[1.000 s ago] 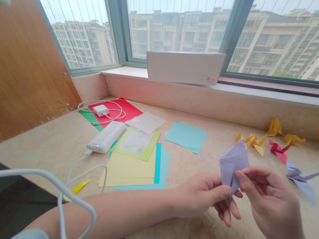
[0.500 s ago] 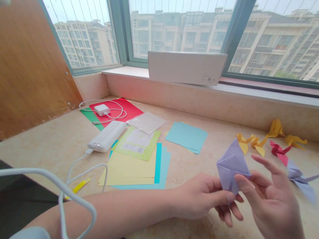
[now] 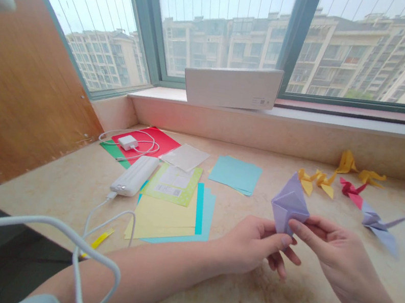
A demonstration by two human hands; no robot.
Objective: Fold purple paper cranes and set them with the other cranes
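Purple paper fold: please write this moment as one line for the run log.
left hand: pinches purple paper fold | right hand: pinches its lower edge | surface: counter | nearby: paper crane, blue sheets

No writing legible at window workspace

Small dark marks at the lower right corner of the white box (image 3: 232,85) on the sill (image 3: 347,121) are too tiny to read. The printed label (image 3: 171,177) on the green packet (image 3: 184,198) on the tabletop (image 3: 64,185) is equally blurred.
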